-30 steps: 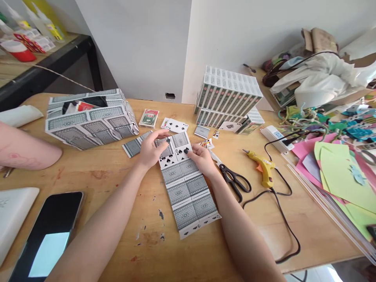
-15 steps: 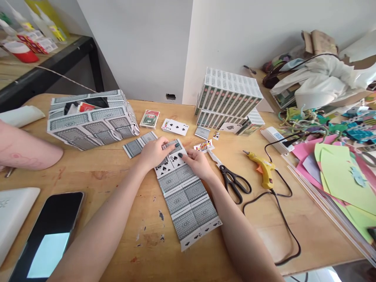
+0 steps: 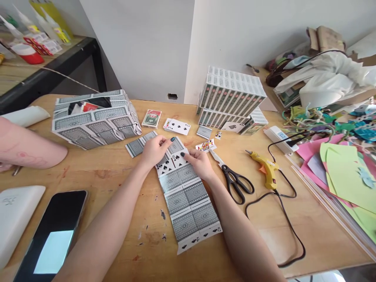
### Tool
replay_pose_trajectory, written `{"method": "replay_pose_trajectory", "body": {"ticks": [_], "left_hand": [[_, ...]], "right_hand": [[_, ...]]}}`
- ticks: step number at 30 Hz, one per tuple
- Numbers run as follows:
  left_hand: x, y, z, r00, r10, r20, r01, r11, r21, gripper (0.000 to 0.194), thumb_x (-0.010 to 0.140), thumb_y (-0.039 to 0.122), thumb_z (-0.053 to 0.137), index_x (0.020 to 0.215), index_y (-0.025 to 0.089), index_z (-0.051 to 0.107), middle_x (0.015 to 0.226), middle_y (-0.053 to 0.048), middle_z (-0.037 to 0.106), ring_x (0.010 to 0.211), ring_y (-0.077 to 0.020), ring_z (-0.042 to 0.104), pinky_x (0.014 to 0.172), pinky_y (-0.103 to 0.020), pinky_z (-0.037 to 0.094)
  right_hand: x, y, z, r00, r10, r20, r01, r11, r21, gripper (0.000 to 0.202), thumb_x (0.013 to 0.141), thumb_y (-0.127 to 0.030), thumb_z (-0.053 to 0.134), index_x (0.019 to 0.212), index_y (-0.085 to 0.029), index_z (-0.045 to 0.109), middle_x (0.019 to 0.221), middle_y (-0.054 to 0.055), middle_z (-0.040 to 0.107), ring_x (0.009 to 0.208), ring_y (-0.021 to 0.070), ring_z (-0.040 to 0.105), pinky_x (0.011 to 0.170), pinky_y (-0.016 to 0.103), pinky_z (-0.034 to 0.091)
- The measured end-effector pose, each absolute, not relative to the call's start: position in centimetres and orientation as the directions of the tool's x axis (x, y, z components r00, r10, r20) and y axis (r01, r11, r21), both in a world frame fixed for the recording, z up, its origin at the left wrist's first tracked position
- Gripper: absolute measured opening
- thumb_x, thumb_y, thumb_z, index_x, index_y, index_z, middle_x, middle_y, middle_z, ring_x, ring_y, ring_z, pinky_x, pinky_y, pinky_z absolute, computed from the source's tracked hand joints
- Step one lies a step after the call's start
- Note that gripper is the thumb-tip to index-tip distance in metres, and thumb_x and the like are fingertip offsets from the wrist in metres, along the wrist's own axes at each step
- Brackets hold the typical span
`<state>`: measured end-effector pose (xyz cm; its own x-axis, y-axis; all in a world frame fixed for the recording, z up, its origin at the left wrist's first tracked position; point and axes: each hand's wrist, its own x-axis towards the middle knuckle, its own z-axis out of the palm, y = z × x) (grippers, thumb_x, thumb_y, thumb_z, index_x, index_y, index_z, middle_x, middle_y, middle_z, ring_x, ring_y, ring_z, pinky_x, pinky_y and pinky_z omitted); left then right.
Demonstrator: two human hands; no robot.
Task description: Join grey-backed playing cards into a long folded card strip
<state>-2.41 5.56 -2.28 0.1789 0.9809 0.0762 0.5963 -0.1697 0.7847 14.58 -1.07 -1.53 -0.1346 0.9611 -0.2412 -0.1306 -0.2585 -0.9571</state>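
Observation:
A sheet of joined playing cards (image 3: 188, 196) lies on the table in front of me, mostly patterned backs up. Spade faces show in a band near its far end and along its near edge. My left hand (image 3: 157, 150) pinches the far end at its left side, fingers partly hidden behind the cards. At the right edge of that end, my right hand (image 3: 200, 162) also pinches, thumb on top beside a nine or six of spades. Two more face-down cards (image 3: 138, 145) lie just beyond my left hand. Scissors (image 3: 235, 180) with black handles rest right of my right hand.
A card-covered box (image 3: 96, 119) stands at the back left, stacked card packs (image 3: 232, 96) at the back right. A yellow glue gun (image 3: 267, 168) with its cord lies on the right. A phone (image 3: 53, 231) and another person's arm (image 3: 32, 143) are on the left.
My left thumb has lifted off the far card and shifted slightly left, showing more of that card's back. The right hand keeps its place on the edge. The view has shifted slightly.

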Motion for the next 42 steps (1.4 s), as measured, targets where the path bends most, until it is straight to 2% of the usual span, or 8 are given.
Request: {"method": "replay_pose_trajectory", "body": {"ticks": [7, 15, 23, 42], "left_hand": [[-2.34, 5.6, -2.34, 0.148, 0.984, 0.098, 0.601, -0.168, 0.782, 0.031, 0.081, 0.046, 0.045, 0.074, 0.019, 0.056, 0.069, -0.002, 0.064, 0.063, -0.0158, 0.057, 0.058, -0.026, 0.039], [-2.53, 6.03, -2.08, 0.119, 0.989, 0.093, 0.743, -0.151, 0.652, 0.032, 0.086, 0.041, 0.036, 0.075, 0.019, 0.057, 0.071, -0.005, 0.064, 0.069, -0.0197, 0.056, 0.061, -0.028, 0.037], [-2.55, 6.07, -1.98, 0.13, 0.988, 0.08, 0.727, -0.15, 0.67, 0.03, 0.085, 0.04, 0.039, 0.081, 0.019, 0.059, 0.079, -0.006, 0.066, 0.075, -0.0204, 0.058, 0.064, -0.029, 0.039], [-2.42, 5.8, -2.15, 0.122, 0.984, 0.129, 0.674, -0.177, 0.717, 0.026, 0.084, 0.039, 0.042, 0.079, 0.02, 0.06, 0.069, -0.002, 0.064, 0.062, -0.0162, 0.055, 0.059, -0.027, 0.038]], "right_hand": [[14.5, -1.08, -1.38, -0.15, 0.962, -0.226, -0.184, -0.252, -0.95, 0.032, 0.064, -0.047, 0.068, 0.073, -0.017, 0.065, 0.061, 0.001, 0.066, 0.052, 0.0154, 0.057, 0.05, 0.026, 0.042], [14.42, -1.14, -1.65, -0.133, 0.971, -0.196, -0.272, -0.226, -0.935, 0.031, 0.063, -0.042, 0.07, 0.082, -0.019, 0.063, 0.064, 0.0, 0.067, 0.056, 0.017, 0.061, 0.056, 0.028, 0.047], [14.48, -1.26, -1.62, -0.134, 0.974, -0.184, -0.279, -0.215, -0.936, 0.032, 0.065, -0.045, 0.07, 0.081, -0.018, 0.062, 0.061, 0.0, 0.066, 0.054, 0.0162, 0.061, 0.056, 0.028, 0.047], [14.74, -1.01, -1.82, -0.173, 0.96, -0.222, -0.225, -0.258, -0.94, 0.037, 0.061, -0.052, 0.071, 0.074, -0.018, 0.065, 0.061, 0.001, 0.067, 0.053, 0.0177, 0.061, 0.054, 0.029, 0.047]]}}
